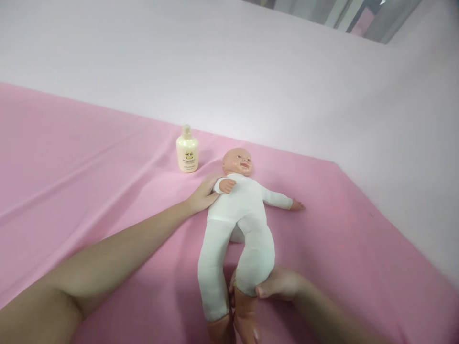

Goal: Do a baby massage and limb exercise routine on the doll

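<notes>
A baby doll (247,196) in a white cloth bodysuit lies on its back on the pink cloth, head away from me. My left hand (203,195) grips the doll at its upper arm and side on the left of the view; most of its fingers are hidden behind that small arm. Around the lower part of the doll's other leg, just above the bare foot, my right hand (278,284) is closed, with the thumb on the near side and fingertips showing between the legs. The doll's other arm stretches out to the right.
A cream-coloured bottle (187,155) with a dark printed label stands upright to the left of the doll's head. The pink cloth (114,177) has folds on the left. Beyond its far edge is a white surface (150,62), with a glass-like panel at the top right.
</notes>
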A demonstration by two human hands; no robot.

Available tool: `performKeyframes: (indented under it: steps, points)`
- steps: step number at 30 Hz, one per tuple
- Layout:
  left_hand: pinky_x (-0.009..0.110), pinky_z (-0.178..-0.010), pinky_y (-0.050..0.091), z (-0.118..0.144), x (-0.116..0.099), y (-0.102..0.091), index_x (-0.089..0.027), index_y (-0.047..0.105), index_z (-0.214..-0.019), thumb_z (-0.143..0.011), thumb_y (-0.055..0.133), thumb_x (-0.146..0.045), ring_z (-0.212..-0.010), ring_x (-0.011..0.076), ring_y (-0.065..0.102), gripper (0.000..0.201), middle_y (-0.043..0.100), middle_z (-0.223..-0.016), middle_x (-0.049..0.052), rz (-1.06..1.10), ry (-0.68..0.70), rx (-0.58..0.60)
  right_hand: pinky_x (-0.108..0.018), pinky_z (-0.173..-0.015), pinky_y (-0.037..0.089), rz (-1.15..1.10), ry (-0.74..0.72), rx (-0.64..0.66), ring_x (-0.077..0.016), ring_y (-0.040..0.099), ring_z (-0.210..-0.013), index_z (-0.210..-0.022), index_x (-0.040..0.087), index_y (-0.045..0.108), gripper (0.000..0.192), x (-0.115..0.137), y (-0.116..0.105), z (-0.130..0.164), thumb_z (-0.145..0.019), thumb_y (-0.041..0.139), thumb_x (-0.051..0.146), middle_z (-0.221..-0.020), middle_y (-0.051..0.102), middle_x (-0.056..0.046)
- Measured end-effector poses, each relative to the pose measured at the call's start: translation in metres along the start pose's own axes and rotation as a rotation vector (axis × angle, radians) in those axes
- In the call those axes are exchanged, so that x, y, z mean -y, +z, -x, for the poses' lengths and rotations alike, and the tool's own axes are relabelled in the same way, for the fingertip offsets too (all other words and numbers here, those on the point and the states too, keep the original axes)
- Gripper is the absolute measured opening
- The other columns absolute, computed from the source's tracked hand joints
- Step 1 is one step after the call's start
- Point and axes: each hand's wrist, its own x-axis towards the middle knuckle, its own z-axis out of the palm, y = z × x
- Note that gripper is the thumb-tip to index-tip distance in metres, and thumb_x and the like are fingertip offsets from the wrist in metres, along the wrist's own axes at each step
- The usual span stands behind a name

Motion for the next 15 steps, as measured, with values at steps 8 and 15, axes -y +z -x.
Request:
performKeyframes:
  steps: [8, 15]
  points:
    - [0.047, -0.103, 0.052, 0.0007, 0.0052, 0.0002, -0.019, 0.062, -0.134, -0.102, 0.059, -0.045, -0.113, 0.0294, 0.066, 0.041, 0.071, -0.127, 0.013, -0.003, 0.019, 0.003, -0.041, -0.106, 0.05, -0.018, -0.039, 0.022, -0.0297, 0.073, -0.111, -0.111, 0.017, 0.082, 0.052, -0.0038, -0.0015, -0.0023, -0.073, 0.089, 0.052, -0.112, 0.08, -0.012]
    - [0.048, -0.104, 0.051, 0.0001, 0.0011, 0.0006, -0.019, 0.063, -0.13, -0.103, 0.058, -0.045, -0.112, 0.0289, 0.066, 0.038, 0.072, -0.125, 0.012, 0.006, 0.027, -0.006, -0.041, -0.105, 0.051, -0.025, -0.018, 0.002, -0.0295, 0.074, -0.107, -0.109, 0.017, 0.081, 0.057, -0.006, -0.002, -0.0035, -0.07, 0.089, 0.058, -0.109, 0.08, -0.012]
